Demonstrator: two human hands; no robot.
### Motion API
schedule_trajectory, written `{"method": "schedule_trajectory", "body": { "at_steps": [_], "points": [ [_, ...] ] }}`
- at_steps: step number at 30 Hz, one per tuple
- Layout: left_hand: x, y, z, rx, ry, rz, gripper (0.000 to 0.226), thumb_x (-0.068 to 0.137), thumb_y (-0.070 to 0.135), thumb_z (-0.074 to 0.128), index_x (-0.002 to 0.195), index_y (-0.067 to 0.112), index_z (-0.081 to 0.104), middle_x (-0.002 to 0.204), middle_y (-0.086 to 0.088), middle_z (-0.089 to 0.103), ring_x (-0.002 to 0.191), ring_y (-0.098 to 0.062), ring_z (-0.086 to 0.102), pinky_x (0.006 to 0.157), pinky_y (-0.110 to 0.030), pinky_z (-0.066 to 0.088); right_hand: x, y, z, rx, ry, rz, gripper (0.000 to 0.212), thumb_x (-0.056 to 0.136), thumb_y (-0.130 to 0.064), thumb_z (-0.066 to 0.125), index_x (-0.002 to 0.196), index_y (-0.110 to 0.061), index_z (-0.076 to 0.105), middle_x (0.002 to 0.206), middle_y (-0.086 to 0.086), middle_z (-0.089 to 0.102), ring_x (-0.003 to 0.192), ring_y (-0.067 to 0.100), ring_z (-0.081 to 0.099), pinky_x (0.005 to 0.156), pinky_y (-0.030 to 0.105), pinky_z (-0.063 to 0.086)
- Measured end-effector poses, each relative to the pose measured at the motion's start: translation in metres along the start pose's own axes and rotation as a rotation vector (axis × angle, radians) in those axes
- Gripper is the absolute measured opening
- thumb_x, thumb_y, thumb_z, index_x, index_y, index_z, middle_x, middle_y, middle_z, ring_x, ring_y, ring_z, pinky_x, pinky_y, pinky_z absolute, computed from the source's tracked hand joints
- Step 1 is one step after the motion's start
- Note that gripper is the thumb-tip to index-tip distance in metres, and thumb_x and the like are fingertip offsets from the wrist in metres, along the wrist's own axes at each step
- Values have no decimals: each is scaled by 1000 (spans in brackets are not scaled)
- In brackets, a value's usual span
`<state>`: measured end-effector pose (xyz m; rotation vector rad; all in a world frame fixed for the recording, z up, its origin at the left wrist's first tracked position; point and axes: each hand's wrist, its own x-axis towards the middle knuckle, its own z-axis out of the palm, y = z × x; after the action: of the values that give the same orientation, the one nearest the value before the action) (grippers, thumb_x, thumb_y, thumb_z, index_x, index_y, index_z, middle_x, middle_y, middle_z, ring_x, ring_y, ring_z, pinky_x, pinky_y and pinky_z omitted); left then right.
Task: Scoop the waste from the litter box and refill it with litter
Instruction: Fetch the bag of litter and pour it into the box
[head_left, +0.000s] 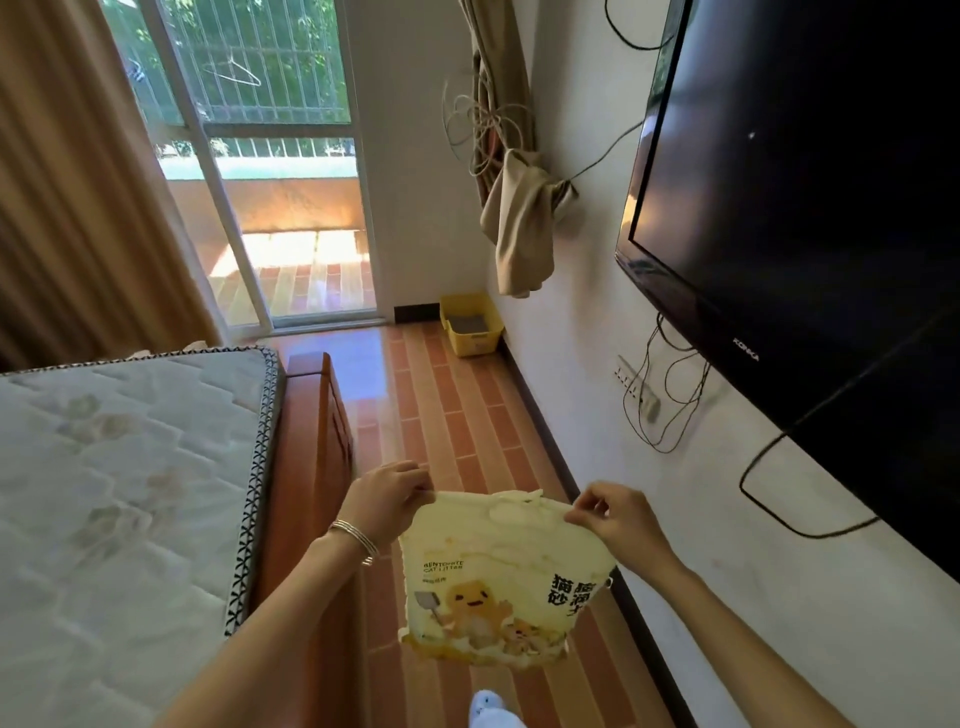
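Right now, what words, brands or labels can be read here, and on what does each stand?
"BENTONITE CAT LITTER": on the litter bag that the left hand and right hand pinch by its top.
"猫砂": large characters on the same bag; the creased column beside them is unclear.
"KONKA": on the lower bezel of the television.
Small print under the English: too small to read.
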<state>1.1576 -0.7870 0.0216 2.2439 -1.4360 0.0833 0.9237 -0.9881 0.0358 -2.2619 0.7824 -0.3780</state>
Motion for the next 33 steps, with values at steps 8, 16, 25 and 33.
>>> {"method": "schedule_trajectory", "body": {
  "at_steps": [8,16,25,33],
  "points": [
    [123,-49,17,1,-86,-87,6,83,22,65,79,18,68,81,6,66,79,-19,62,59,-26,42,143,11,-4,-20,-42,-9,16,73,-26,76,65,-24,63,65,-11,61,64,3,54,59,23,43],
    [205,-110,33,8,-106,-161,7,84,24,64,80,19,68,81,7,64,79,-18,60,60,-29,47,258,6,11,-82,-72,-41,16,74,-26,76,68,-21,63,65,-17,58,64,-1,53,55,12,34],
    [326,-222,31,10,-93,-102,9,85,22,63,84,16,69,85,4,66,82,-19,61,61,-23,34,402,-22,57,-65,-21,-28,15,74,-23,76,67,-21,63,66,-13,60,66,4,54,58,19,40],
    [443,-329,9,-12,-161,-24,12,88,23,60,86,16,70,87,3,66,82,-18,62,68,-31,50,525,-62,96,-58,39,25,14,75,-25,75,71,-16,65,68,-14,59,67,4,55,60,23,44]
  ]
}}
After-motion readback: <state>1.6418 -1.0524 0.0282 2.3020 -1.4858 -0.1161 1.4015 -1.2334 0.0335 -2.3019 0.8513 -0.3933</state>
